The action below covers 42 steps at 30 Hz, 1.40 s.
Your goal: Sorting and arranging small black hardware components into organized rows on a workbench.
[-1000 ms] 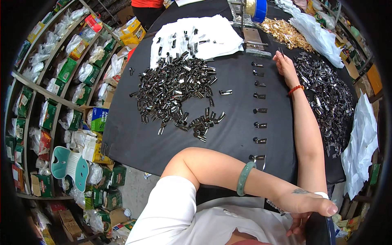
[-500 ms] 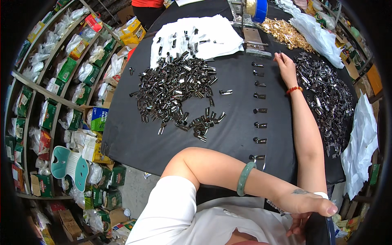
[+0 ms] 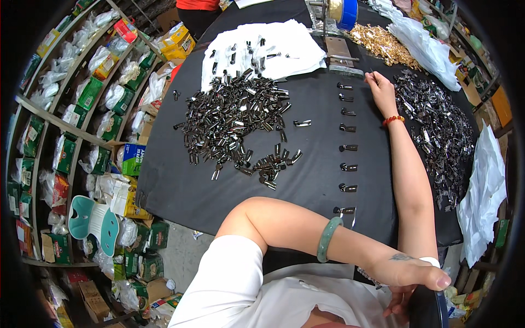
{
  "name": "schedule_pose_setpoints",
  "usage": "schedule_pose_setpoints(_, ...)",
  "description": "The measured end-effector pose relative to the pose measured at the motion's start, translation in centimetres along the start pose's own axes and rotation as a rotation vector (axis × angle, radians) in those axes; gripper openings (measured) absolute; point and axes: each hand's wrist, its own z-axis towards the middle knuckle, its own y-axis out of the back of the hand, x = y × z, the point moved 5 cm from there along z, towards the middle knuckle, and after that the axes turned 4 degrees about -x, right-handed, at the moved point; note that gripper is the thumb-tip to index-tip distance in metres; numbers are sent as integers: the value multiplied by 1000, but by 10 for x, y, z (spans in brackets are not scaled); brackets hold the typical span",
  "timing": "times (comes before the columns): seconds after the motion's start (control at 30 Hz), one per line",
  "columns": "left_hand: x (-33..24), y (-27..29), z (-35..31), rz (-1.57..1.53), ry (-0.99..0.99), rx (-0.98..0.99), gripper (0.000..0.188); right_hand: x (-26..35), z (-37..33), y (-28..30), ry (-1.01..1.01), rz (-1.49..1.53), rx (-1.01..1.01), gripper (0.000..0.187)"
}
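Black, slim metal tabs [image 3: 348, 128] line up; beside them, the right hand [image 3: 382, 91] pinches something dark [image 3: 372, 71], likely placing; alignment next.

Small-parts workshop with storage, by its look. Your black-covered table [image 3: 311, 186] bears loose heaps of small dark pieces [image 3: 235, 112], a heap of gold-coloured pieces [image 3: 385, 46] and a blue-flanged spool [image 3: 349, 13]. Left of you: metal shelving [image 3: 52, 116], crammed with cartons [image 3: 88, 94] and plastic bags [image 3: 127, 232].
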Motion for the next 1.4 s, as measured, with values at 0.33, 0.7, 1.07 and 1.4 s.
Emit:
schedule_pose_setpoints(0.33,7,7,7,163,-43,-82,82,-8,1,-1,12,2,-9,24)
schedule_pose_setpoints(0.7,6,0,2,-40,1,33,38,-2,2,-2,-19,-27,19,21)
schedule_pose_setpoints(1.07,3,4,4,-44,-6,53,38,-3,-1,5,16,3,46,17)
schedule_pose_setpoints(1.4,2,2,1,73,-59,-115,51,137,-45,-47,436,-99,594,15)
